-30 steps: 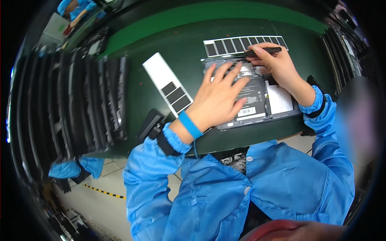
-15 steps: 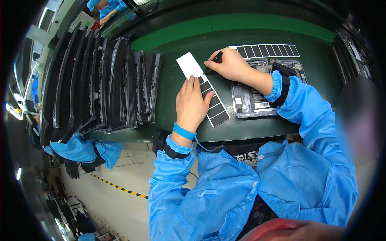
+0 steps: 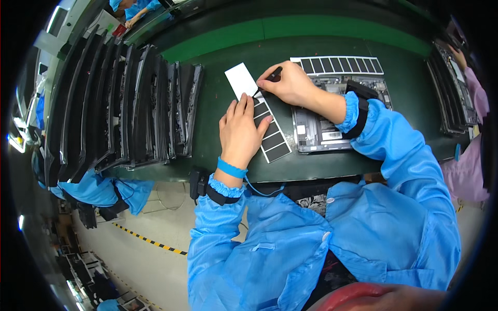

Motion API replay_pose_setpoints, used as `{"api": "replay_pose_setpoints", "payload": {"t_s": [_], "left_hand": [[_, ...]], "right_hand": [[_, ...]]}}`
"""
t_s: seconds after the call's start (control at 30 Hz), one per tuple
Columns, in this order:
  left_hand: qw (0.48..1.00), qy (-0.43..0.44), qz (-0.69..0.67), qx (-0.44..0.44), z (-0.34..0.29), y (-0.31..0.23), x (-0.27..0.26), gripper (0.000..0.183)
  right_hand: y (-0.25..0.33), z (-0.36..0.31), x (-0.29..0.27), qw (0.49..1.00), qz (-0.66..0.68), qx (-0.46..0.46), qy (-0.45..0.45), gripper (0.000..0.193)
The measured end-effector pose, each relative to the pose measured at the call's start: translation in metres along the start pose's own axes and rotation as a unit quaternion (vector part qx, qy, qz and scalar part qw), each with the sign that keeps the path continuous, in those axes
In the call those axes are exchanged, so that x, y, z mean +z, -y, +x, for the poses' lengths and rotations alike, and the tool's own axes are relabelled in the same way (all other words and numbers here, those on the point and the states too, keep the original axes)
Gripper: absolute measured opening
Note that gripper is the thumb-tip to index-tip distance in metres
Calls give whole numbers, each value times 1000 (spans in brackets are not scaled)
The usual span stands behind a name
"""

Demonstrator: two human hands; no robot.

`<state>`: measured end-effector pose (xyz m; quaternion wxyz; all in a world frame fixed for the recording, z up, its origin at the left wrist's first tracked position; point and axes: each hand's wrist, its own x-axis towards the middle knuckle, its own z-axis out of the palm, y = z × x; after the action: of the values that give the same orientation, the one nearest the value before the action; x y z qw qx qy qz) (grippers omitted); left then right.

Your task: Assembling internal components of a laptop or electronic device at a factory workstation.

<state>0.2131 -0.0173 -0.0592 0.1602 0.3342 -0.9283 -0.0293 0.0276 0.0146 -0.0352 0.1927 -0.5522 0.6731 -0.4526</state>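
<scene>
A strip of black rectangular stickers on white backing [image 3: 276, 149] lies slantwise on the table, its bare white end [image 3: 240, 80] pointing away from me. My left hand [image 3: 240, 127] rests flat on that strip, fingers stretched out. Between the fingers of my right hand [image 3: 295, 85] are slim black tweezers [image 3: 273, 75]. Their tip reaches the border between the bare backing and the first sticker, close to my left fingertips. Under my right forearm sits an opened laptop chassis [image 3: 306, 129] with bare inner parts, partly hidden by the arm.
A second sticker sheet [image 3: 340, 65] lies behind the chassis. Many dark laptop parts [image 3: 140, 103] stand upright in a row at the left, and another stack [image 3: 448, 96] stands at the right. A blue cord runs from my left wristband [image 3: 232, 167]. Co-workers sit far left and right.
The tweezers' tip has moved slightly left toward my left fingertips, at the top sticker's edge. The whole view has shifted a little, and a pink sleeve now shows at the right.
</scene>
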Motion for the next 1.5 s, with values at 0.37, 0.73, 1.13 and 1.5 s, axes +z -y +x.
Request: {"api": "replay_pose_setpoints", "payload": {"t_s": [0.37,0.73,1.13,1.5], "left_hand": [[990,-29,-103,95,52,-59,-43,32],[861,200,-298,360,86,-181,17,50],[845,197,-309,389,81,-184,18,31],[854,151,-289,405,78,-183,26,33]], "right_hand": [[-4,-59,-157,975,200,0,-95,23],[-103,-120,-220,953,216,128,-170,24],[-103,-127,-220,920,329,188,-98,22],[-106,-126,-216,910,329,222,-120,21]]}}
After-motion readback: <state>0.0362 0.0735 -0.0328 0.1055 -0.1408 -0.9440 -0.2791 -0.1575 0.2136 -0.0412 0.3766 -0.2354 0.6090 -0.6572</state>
